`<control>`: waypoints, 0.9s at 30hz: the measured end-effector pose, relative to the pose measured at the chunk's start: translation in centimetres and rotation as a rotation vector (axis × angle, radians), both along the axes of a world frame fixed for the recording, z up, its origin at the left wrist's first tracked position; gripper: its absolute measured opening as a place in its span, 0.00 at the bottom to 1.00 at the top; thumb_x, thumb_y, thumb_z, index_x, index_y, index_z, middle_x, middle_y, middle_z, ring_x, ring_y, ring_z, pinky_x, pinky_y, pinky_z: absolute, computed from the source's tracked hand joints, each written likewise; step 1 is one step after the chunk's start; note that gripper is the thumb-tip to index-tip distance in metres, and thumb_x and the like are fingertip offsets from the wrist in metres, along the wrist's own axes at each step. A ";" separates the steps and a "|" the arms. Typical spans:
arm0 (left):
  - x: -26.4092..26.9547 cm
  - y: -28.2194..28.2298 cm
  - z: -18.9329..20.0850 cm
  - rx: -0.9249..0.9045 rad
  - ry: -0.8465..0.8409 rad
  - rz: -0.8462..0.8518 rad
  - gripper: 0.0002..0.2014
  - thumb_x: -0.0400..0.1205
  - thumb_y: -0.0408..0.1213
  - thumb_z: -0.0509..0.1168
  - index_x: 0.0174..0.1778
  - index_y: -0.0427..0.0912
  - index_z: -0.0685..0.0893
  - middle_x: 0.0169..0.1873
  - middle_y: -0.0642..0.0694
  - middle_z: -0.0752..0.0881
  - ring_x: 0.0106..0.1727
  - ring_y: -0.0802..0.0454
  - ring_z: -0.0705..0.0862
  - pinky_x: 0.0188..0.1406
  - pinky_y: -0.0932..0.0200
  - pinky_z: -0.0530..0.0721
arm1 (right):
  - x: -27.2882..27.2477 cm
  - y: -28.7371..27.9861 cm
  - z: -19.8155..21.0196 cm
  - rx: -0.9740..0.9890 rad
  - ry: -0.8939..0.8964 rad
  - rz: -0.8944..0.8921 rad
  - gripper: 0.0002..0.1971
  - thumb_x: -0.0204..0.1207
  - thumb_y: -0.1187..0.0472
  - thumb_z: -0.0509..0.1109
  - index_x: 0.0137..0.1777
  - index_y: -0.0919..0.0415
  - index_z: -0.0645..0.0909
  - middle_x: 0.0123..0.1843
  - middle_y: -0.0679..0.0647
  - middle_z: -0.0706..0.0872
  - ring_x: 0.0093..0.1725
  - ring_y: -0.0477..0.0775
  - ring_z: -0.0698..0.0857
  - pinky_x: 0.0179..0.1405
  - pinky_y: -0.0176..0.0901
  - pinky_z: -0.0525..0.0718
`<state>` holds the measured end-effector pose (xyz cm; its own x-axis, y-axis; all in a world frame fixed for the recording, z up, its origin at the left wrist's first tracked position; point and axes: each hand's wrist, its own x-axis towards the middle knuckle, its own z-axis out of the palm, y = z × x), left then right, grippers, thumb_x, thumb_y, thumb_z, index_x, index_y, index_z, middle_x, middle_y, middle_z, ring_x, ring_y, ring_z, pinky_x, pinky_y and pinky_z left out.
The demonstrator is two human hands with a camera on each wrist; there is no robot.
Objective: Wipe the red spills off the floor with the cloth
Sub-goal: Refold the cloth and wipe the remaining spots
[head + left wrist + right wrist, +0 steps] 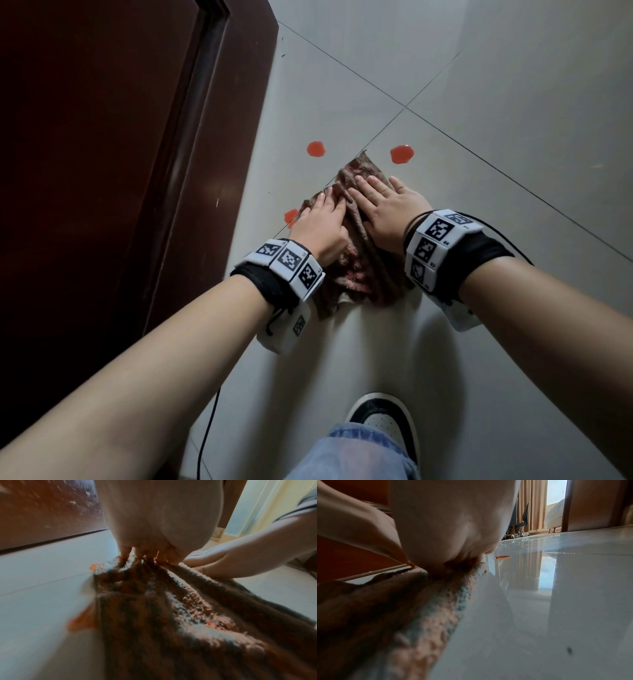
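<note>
A brown, red-stained cloth (363, 274) lies bunched in ridges on the pale tiled floor (479, 102). Both hands lie flat on it with straight fingers. My left hand (322, 222) presses its left part and my right hand (383, 205) presses its far part. Three red spills show: one (315, 149) beyond the cloth to the left, one (401, 154) beyond it to the right, and one (291, 216) at the cloth's left edge beside my left hand. The left wrist view shows the cloth (171, 615) and that spill (94, 566); the right wrist view shows the cloth (402, 608) and the far right spill (502, 557).
A dark brown wooden door (120, 154) stands close along the left of the cloth. My shoe (383, 421) and jeans leg (352, 455) are on the floor near me. A black cable (209, 435) hangs from my left arm. Bare tiles stretch to the right and far side.
</note>
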<state>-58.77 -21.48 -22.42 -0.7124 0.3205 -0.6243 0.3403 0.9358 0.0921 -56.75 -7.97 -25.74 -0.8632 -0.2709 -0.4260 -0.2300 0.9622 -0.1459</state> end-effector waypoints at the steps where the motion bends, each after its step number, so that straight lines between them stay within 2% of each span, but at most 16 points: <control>1: -0.5 0.1 0.0 0.000 0.004 0.006 0.31 0.84 0.34 0.49 0.84 0.41 0.48 0.84 0.41 0.43 0.85 0.49 0.42 0.84 0.50 0.46 | -0.2 0.0 0.0 0.005 0.001 -0.009 0.30 0.86 0.49 0.42 0.84 0.56 0.39 0.86 0.54 0.40 0.85 0.52 0.44 0.83 0.50 0.39; 7: -2.9 0.8 0.1 0.005 -0.005 0.034 0.31 0.83 0.33 0.48 0.84 0.40 0.48 0.84 0.39 0.42 0.85 0.48 0.42 0.83 0.51 0.44 | -1.3 0.6 -0.2 0.079 0.033 -0.063 0.32 0.85 0.47 0.44 0.84 0.59 0.39 0.86 0.57 0.40 0.85 0.52 0.42 0.82 0.49 0.34; 17: -5.1 3.2 0.1 0.031 -0.021 0.017 0.31 0.83 0.33 0.49 0.84 0.40 0.47 0.83 0.37 0.41 0.85 0.43 0.42 0.84 0.49 0.46 | -2.8 2.7 -0.4 0.112 0.028 -0.197 0.34 0.85 0.46 0.45 0.84 0.61 0.39 0.86 0.58 0.40 0.85 0.53 0.42 0.82 0.49 0.35; 27: -5.9 6.1 0.2 0.057 -0.047 -0.020 0.33 0.82 0.32 0.49 0.84 0.43 0.46 0.84 0.39 0.40 0.85 0.43 0.40 0.83 0.47 0.45 | -2.5 4.4 -0.4 0.105 -0.005 -0.326 0.34 0.85 0.46 0.45 0.84 0.62 0.38 0.85 0.59 0.38 0.85 0.54 0.41 0.82 0.50 0.34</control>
